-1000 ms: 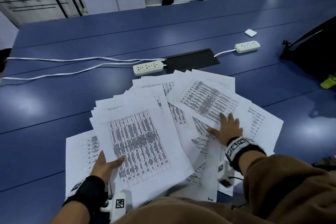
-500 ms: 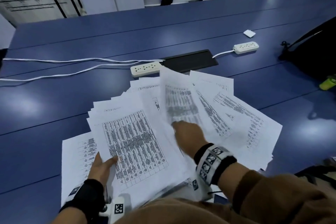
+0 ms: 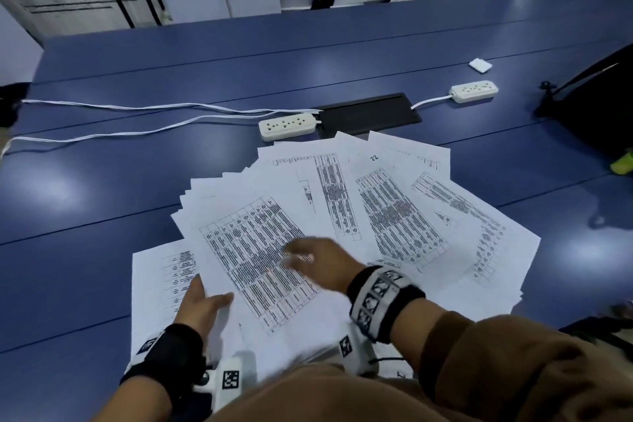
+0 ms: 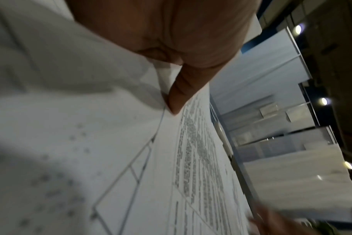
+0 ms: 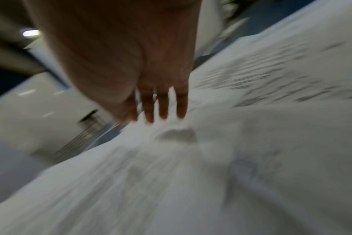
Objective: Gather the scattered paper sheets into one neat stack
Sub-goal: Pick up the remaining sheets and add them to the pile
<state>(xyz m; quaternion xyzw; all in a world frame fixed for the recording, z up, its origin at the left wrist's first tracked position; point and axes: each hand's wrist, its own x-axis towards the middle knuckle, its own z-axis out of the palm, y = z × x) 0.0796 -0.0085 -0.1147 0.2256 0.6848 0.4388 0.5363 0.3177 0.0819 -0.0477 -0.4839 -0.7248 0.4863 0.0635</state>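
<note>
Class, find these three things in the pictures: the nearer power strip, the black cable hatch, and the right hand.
nearer power strip (image 3: 287,126), head view, middle of its socket face
black cable hatch (image 3: 371,113), head view, centre of its lid
right hand (image 3: 320,264), head view, back of the hand

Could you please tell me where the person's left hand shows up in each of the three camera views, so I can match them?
Head view: the left hand sits low and left of centre, thumb lying on the edge of the printed sheets.
Left wrist view: the left hand fills the top centre, its thumb pressed on the sheets.
Right wrist view: not in it; only the right hand shows.
Shared landmark: the table-printed sheets appear in all three.
</note>
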